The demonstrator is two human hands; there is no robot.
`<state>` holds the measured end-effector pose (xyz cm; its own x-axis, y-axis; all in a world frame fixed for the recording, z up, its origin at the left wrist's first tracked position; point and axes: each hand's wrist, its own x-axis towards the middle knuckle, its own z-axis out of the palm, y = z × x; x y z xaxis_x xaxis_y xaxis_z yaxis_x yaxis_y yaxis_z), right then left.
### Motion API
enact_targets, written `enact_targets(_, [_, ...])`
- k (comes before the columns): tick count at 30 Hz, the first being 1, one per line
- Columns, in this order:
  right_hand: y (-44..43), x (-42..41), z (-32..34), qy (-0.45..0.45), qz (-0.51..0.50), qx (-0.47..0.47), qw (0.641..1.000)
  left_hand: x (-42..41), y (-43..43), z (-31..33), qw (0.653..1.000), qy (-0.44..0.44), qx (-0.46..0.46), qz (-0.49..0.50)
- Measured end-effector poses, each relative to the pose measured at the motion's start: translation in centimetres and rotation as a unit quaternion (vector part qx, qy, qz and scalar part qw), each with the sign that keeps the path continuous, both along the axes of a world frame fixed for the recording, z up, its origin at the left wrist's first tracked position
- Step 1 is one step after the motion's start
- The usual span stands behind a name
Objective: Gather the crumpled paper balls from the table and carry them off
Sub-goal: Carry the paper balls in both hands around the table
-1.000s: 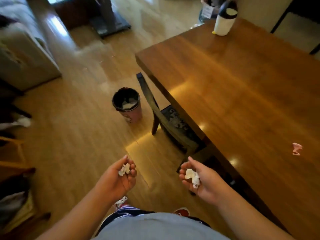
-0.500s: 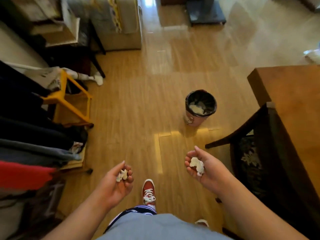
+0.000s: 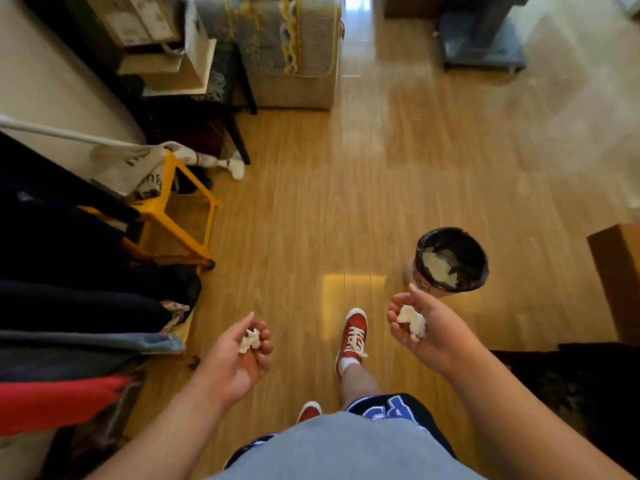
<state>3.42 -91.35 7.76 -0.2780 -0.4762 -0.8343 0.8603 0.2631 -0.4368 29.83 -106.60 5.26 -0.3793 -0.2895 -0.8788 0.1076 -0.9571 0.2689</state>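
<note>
Head view, looking down on a wood-plank floor (image 3: pixel 346 209). The left hand (image 3: pixel 239 358) is palm-up, fingers curled in round a small crumpled paper ball (image 3: pixel 250 340), w/ the thumb stretched alongside. The ball sits pinned btwn fingertips & palm. The right hand (image 3: pixel 429 330) is also palm-up w/ fingers curled, cupping a bigger crumpled paper ball (image 3: pixel 411 322); its thumb sticks out past it. Both balls are white, off the table, held out in front of the body over the floor & well apart.

A waste bin (image 3: pixel 452 259) w/ black liner stands on the floor just beyond the right hand, w/ white paper scraps inside. Its outside looks pinkish; any print there is hidden. Of the table (image 3: pixel 616 271) only one brown corner shows at the right edge, near the bin but not touching. A dark chair (image 3: pixel 571 379) sits below that corner.

A red sneaker (image 3: pixel 353 336) w/ white laces is fwd, btwn the two hands. A second sneaker toe (image 3: pixel 309 410) shows nearer the body. The dark shorts (image 3: pixel 394 408) carry big blue letters w/ white outline; "P" is legible, the rest cut off by the grey-blue shirt (image 3: pixel 346 448).

On the left is a yellow stool (image 3: pixel 180 216) w/ a pale tote bag (image 3: pixel 131 171) on it; its black lettering is too warped to read. Folded or hung clothes (image 3: pixel 69 306) run dark, denim-blue & red. Cardboard boxes (image 3: pixel 138 22) top left bear a printed label, text too small to read. A patterned sofa (image 3: pixel 287 53) is at top.
</note>
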Motion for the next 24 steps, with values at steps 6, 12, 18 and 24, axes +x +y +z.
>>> enact_targets(6, [-6.9, -9.0, -0.3, -0.018, 0.008, -0.021, 1.000, -9.2, -8.0, 0.8, 0.999, 0.007, -0.027, 0.022])
enact_targets(12, [-14.5, -17.4, 0.8, -0.017, 0.039, -0.014, 0.999, -16.2, -13.3, 1.8, 0.998, 0.003, -0.035, 0.050])
enact_targets(18, [-22.7, -24.6, 1.2, -0.012, 0.049, -0.030, 0.998, -22.1, -18.8, 1.7, 0.997, -0.011, -0.032, 0.073])
enact_targets(24, [-30.5, -31.8, -0.2, -0.002, 0.020, -0.025, 0.999, -30.0, -27.7, 0.3, 0.999, -0.019, -0.020, 0.041])
